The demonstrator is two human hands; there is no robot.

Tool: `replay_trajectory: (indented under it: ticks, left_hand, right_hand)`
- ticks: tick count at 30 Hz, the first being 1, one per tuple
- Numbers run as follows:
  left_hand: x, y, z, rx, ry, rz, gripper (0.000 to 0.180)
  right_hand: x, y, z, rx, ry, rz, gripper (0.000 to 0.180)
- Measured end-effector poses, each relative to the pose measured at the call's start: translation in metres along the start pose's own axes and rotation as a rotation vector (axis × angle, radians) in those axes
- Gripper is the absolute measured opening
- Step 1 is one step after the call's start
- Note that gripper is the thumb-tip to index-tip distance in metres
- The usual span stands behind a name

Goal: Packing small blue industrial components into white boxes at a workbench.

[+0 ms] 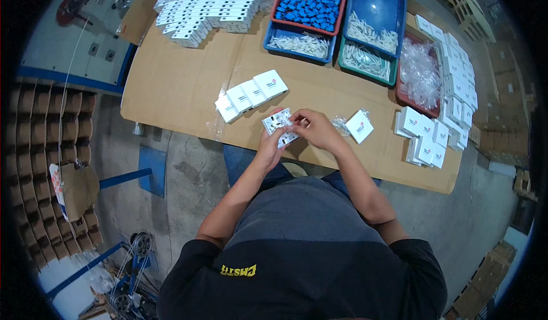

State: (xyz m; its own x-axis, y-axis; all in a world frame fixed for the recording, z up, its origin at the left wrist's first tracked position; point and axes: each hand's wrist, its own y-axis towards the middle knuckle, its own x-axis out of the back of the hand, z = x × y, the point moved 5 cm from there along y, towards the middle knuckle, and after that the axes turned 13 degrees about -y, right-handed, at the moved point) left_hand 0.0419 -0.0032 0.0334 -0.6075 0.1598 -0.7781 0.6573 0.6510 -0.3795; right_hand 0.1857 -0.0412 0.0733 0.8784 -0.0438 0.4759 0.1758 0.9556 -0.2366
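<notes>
Near the table's front edge, my left hand grips a white square plate-like fitting, with its recessed side and small dark parts showing. My right hand is closed, its thumb and fingertips pressed together at the fitting's right side. Whatever small piece they pinch, if any, is hidden by the fingers. Just beyond my left hand, a short slanting row of white square units lies on the cardboard top. To the right of my right hand sits another white square unit, beside a crumpled clear plastic bag.
A cardboard-covered table carries stacked white units at back left. Behind my hands stand a red tray of blue pieces, blue trays and a green tray of pale slim parts. More white units line the right.
</notes>
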Motion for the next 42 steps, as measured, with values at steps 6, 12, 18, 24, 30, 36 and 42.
replay_trajectory:
  ticks: [6, 12, 18, 24, 30, 36, 42]
  left_hand:
    - [0.015, 0.002, 0.025, 0.153, 0.050, -0.047, 0.052]
    - [0.018, 0.021, 0.023, -0.048, 0.377, -0.138, 0.045]
    - [0.019, 0.024, 0.001, -0.330, 0.869, -0.367, 0.031]
    - [0.034, 0.039, 0.010, -0.316, 0.958, -0.272, 0.055]
    - [0.014, 0.002, -0.006, -0.657, 1.435, -0.234, 0.073]
    - [0.029, -0.017, -0.038, -0.383, 0.905, -0.289, 0.036]
    - [-0.013, -0.011, -0.038, 0.331, -0.112, -0.262, 0.079]
  right_hand:
    - [-0.012, -0.023, -0.037, -0.118, 0.063, -0.139, 0.015]
    - [0.021, -0.043, -0.085, -0.214, 0.128, -0.222, 0.007]
    - [0.057, -0.042, -0.069, -0.191, -0.404, -0.443, 0.023]
    - [0.019, 0.046, -0.018, 0.004, -0.372, -0.436, 0.036]
    - [-0.021, 0.124, 0.021, -0.022, -0.553, -0.314, 0.060]
    - [-0.022, 0.137, 0.011, -0.010, -0.572, -0.278, 0.075]
    - [-0.007, 0.034, 0.041, 0.453, -0.247, 0.005, 0.075]
